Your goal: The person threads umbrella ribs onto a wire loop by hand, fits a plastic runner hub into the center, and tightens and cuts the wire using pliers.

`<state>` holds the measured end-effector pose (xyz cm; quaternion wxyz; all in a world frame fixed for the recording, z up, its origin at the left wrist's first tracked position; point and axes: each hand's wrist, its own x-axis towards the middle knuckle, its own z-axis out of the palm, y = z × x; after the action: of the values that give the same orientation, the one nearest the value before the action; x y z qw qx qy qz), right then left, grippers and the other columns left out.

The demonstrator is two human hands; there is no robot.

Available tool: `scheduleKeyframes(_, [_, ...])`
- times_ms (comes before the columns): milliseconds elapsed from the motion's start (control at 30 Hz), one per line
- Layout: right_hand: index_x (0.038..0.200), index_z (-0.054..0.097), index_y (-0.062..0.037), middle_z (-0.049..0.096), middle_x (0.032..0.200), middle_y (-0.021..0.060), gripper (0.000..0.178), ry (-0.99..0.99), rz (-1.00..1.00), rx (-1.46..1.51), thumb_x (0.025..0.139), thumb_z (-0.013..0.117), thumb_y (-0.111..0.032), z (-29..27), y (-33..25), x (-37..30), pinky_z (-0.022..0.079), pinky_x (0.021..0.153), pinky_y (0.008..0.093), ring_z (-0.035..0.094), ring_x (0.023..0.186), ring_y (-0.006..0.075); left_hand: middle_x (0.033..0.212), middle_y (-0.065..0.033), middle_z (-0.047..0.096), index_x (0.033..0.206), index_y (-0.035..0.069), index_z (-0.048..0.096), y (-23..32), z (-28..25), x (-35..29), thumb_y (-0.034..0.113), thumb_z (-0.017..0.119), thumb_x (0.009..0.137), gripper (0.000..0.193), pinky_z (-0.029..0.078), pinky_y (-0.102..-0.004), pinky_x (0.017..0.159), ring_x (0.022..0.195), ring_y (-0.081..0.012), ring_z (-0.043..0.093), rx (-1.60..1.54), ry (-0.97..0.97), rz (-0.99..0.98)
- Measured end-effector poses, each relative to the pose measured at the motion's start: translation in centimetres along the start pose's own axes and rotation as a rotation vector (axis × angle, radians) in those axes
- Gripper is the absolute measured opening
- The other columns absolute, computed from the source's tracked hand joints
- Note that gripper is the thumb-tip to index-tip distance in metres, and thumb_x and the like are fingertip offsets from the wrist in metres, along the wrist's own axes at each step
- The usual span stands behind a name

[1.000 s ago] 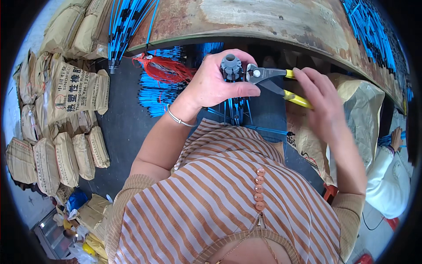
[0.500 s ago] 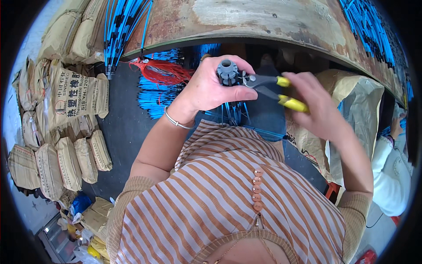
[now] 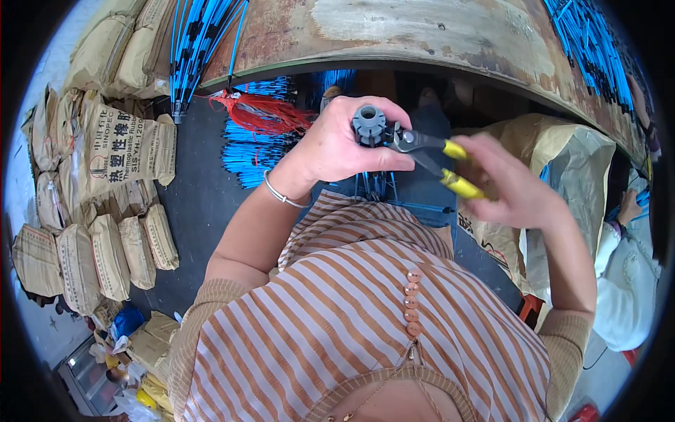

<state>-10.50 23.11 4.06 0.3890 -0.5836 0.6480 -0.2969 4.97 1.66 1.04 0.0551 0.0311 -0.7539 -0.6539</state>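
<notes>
My left hand (image 3: 337, 144) grips a small grey ribbed plastic part (image 3: 370, 124) with a hole in its top, held just below the edge of a rusty metal table (image 3: 394, 35). My right hand (image 3: 510, 186) holds yellow-handled pliers (image 3: 432, 155); their dark jaws touch the right side of the grey part. Thin blue rods (image 3: 376, 186) hang below the part, down toward my lap.
Bundles of blue rods (image 3: 204, 42) lie on the table's left and also its right end (image 3: 590, 56), more on the dark floor (image 3: 253, 151) beside a red tassel of strings (image 3: 256, 112). Tan sacks (image 3: 112, 148) are stacked at left. A large open bag (image 3: 562, 162) stands to my right; another person's sleeve (image 3: 629, 281) is at far right.
Both hands have shifted slightly lower and left together. The plier handles have spread a little, with the jaws still at the grey part.
</notes>
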Motion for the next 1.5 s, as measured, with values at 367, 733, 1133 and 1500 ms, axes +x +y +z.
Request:
scheduleKeyframes(367, [0.130, 0.034, -0.0006, 0.059, 0.100, 0.0151, 0.076, -0.778, 0.609, 0.899, 0.067, 0.074, -0.013, 0.1, 1.3, 0.9, 0.049, 0.070, 0.0336, 0.060, 0.089, 0.0222, 0.080, -0.0043, 0.061, 0.087, -0.001, 0.063, -0.3, -0.2, 0.7, 0.005, 0.080, 0.053, 0.039, 0.044, -0.0237, 0.066, 0.071, -0.0114, 0.056, -0.002, -0.224, 0.148])
scheduleKeyframes(733, [0.137, 0.026, -0.0044, 0.052, 0.113, 0.0186, 0.074, -0.006, 0.181, -0.384, 0.071, 0.059, 0.007, -0.9, -2.9, -0.9, 0.042, 0.090, 0.0365, 0.051, 0.105, 0.0362, 0.079, -0.0035, 0.060, 0.085, 0.000, 0.062, 0.2, 0.5, 0.4, 0.004, 0.079, 0.058, 0.032, 0.044, -0.0232, 0.065, 0.070, -0.0108, 0.055, -0.010, 0.004, 0.038])
scheduleKeyframes(1133, [0.122, 0.046, -0.0012, 0.060, 0.094, 0.0166, 0.050, -0.002, 0.222, -0.222, 0.074, 0.054, 0.008, 0.9, -1.7, 0.3, 0.046, 0.076, 0.0381, 0.059, 0.087, 0.0342, 0.077, -0.0033, 0.059, 0.084, 0.001, 0.063, -0.5, -0.4, -0.5, -0.001, 0.076, 0.062, 0.026, 0.044, -0.0227, 0.064, 0.070, -0.0099, 0.056, -0.018, 0.005, 0.037])
scheduleKeyframes(1500, [0.112, 0.053, -0.0004, 0.061, 0.074, 0.0155, 0.034, -0.181, 0.427, -0.293, 0.078, 0.055, 0.002, -2.4, -7.1, 0.5, 0.046, 0.055, 0.0326, 0.061, 0.062, 0.0253, 0.076, -0.0045, 0.062, 0.082, 0.001, 0.062, -0.2, -0.1, 0.1, 0.002, 0.075, 0.063, 0.023, 0.046, -0.0241, 0.064, 0.069, -0.0112, 0.058, 0.038, -0.055, 0.028])
